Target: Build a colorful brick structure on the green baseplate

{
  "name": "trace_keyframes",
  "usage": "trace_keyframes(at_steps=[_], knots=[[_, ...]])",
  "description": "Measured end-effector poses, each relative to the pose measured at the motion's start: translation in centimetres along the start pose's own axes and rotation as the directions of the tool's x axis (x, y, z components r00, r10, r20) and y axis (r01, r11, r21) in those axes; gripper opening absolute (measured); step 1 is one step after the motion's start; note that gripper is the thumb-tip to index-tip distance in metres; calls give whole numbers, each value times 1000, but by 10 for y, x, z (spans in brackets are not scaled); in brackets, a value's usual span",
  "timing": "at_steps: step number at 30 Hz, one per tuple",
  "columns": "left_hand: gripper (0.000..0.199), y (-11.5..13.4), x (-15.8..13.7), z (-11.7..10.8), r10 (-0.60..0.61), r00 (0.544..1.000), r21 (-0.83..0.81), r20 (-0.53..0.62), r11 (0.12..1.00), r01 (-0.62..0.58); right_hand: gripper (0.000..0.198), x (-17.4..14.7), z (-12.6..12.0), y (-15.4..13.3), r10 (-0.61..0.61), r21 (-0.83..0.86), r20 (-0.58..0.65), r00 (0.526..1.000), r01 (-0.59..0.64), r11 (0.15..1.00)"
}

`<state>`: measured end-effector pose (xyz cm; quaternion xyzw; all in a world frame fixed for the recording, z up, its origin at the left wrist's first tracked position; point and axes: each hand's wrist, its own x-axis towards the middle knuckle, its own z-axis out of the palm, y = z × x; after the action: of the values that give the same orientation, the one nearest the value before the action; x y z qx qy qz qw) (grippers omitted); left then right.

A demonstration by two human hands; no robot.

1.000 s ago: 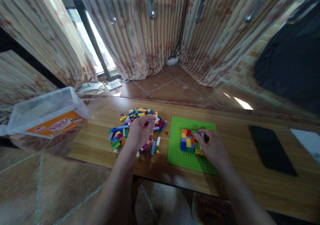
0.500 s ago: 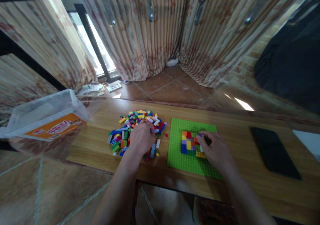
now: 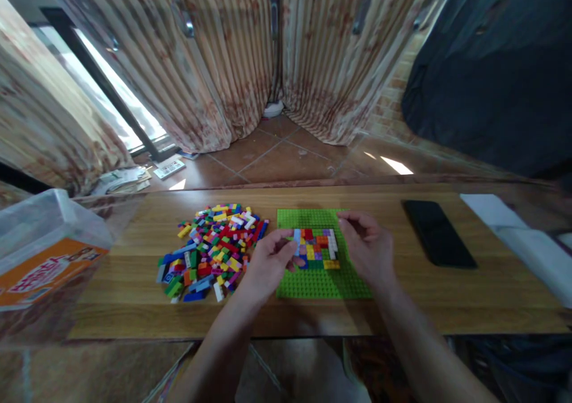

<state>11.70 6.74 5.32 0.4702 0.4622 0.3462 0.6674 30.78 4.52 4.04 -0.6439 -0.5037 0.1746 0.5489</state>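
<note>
A mosaic of colored building bricks (image 3: 318, 252) sits on the green baseplate (image 3: 322, 286), with white bricks along its right side. My left hand (image 3: 270, 261) is at the left edge of the mosaic, thumb and fingers closed on a light blue brick (image 3: 297, 239). Whether that brick touches the plate I cannot tell. Over the plate's right part, just right of the white bricks (image 3: 332, 245), is my right hand (image 3: 369, 247). Its thumb and index finger are pinched near each other; anything between them is too small to make out.
A heap of loose bricks (image 3: 214, 245) lies left of the baseplate on the wooden table (image 3: 129, 260). At the far left stands a clear plastic box (image 3: 40, 218) with an orange label. A black phone-like slab (image 3: 438, 233) and white paper (image 3: 527, 242) lie at right.
My left hand has left the brick heap and come to the mosaic with a light blue brick. My right hand has drawn off the mosaic, uncovering white bricks. The view has turned right.
</note>
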Motion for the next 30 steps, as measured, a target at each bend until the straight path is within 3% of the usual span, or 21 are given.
trace_keyframes(at_steps=[3,7,16,19,25,30], knots=[[38,-2,0,11,-91,996,-250,8,964,90,26,-6,-1,-11,-138,35,215,967,133,990],[37,0,1,10,-146,987,-381,70,910,162,47,-12,-3,-19,-180,-34,429,885,215,976],[29,-3,1,14,-140,975,-409,175,890,201,40,-14,-2,-19,-209,-101,485,849,291,951],[26,-3,0,15,-147,975,-359,164,912,198,38,-13,-2,-17,-204,-109,494,845,292,950],[16,-2,5,9,-101,993,-57,-62,994,97,41,-9,-4,-3,-126,-245,521,844,289,925],[15,-2,8,7,-69,996,11,-49,997,70,45,-8,-6,3,-108,-318,564,819,336,887]])
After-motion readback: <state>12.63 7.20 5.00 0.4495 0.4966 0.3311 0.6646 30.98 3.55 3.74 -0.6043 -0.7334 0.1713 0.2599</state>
